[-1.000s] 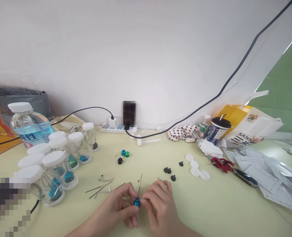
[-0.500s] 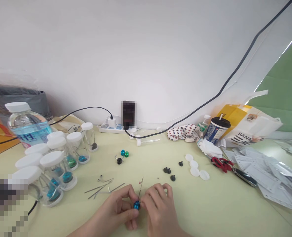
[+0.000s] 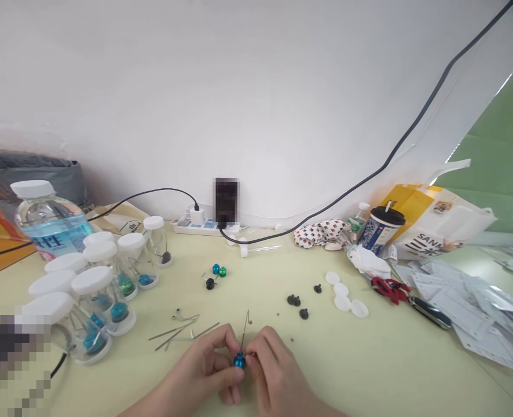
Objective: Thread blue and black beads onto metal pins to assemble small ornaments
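My left hand (image 3: pixel 211 362) pinches a small shiny blue metal ball-shaped part (image 3: pixel 239 361) between thumb and fingers. From the top of it a thin metal rod (image 3: pixel 244 333) stands up, slightly tilted, with a tiny reddish bit (image 3: pixel 250 322) beside its upper end. My right hand (image 3: pixel 278 373) is closed at the right side of the blue part, thumb and fingertips pressed together; whatever lies in that pinch is hidden. Several loose metal rods (image 3: pixel 176 333) lie on the table just beyond my left hand.
Lidded clear jars (image 3: pixel 120 313) with coloured parts inside crowd the left. Black knob-like pieces (image 3: pixel 304 314) and white discs (image 3: pixel 342 302) lie right of centre, near red-handled pliers (image 3: pixel 389 289). Small blue, green and black parts (image 3: pixel 210 284) sit mid-table. Flat plastic packets (image 3: pixel 451 313) cover the right.
My right hand's outer fingers have curled in beside the others. The rod leans a little further left than before, while my left hand stays nearly in place.
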